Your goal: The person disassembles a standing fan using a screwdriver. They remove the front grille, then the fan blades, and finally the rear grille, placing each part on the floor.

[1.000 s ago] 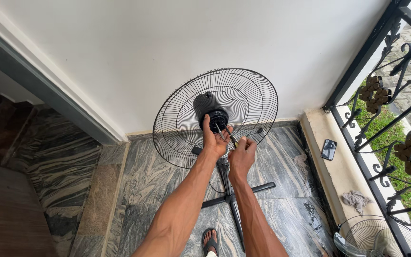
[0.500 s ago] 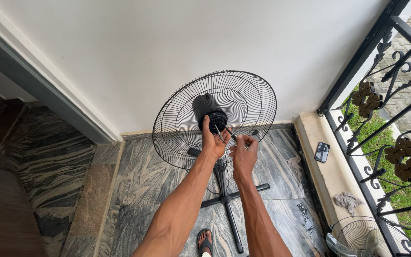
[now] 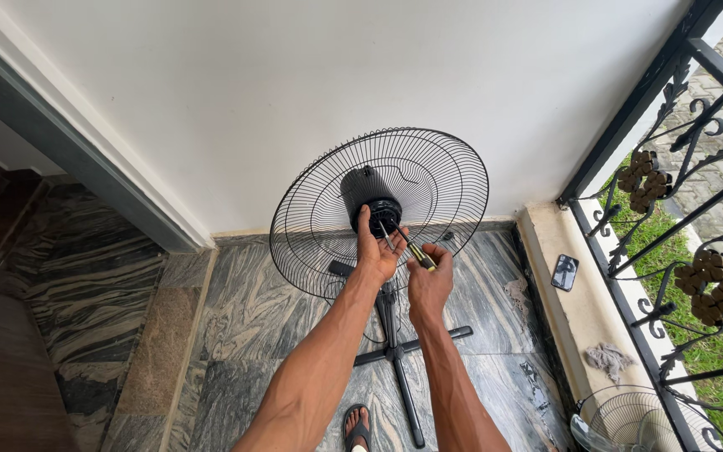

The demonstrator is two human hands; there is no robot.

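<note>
A black standing fan with only its rear wire guard on stands before a white wall, on a cross-shaped base. My left hand cups the black motor hub from below, thumb against its left side. My right hand is closed around a screwdriver with a yellow and black handle, its shaft pointing up-left at the hub's front. The bare motor shaft sticks out between my two hands.
A raised ledge runs along the right under a black iron railing. On it lie a dark phone and a grey rag. Another wire fan guard rests at bottom right. My sandalled foot stands by the base. Steps descend at the left.
My right hand has closed more firmly on the screwdriver and brought its tip toward the hub. The left hand has stayed on the hub. The view has drifted slightly.
</note>
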